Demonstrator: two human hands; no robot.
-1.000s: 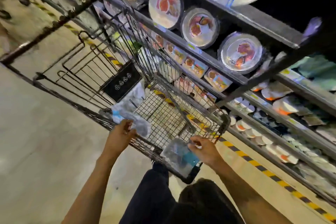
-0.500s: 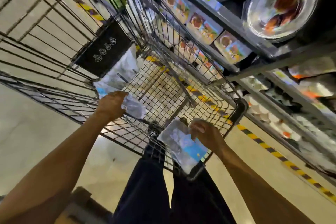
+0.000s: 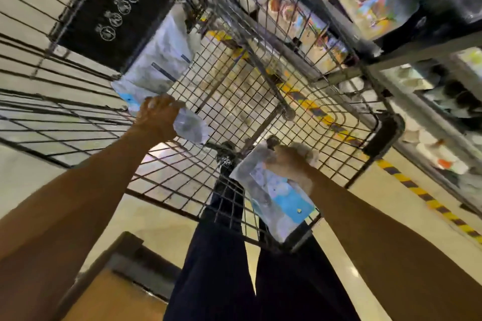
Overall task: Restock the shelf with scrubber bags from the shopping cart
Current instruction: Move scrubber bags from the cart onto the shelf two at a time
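Beside us on the right runs the shelf (image 3: 427,43) of packaged goods, with the wire shopping cart (image 3: 234,91) close against it. Our left hand (image 3: 156,118) clutches a crumpled scrubber bag (image 3: 191,129) inside the cart. Our right hand (image 3: 289,163) grips a second bag (image 3: 277,206) by its top at the cart's near corner. More bags (image 3: 159,60) lean against its black panel (image 3: 112,15).

Right hand (image 3: 289,161) blurred, fingers indistinct on blue-label bag (image 3: 281,200). Left hand (image 3: 156,118) hid part of crumpled bag (image 3: 190,128). Placard (image 3: 114,10) icons unreadable. Shelf packs (image 3: 375,0) smeared, cut by top edge.
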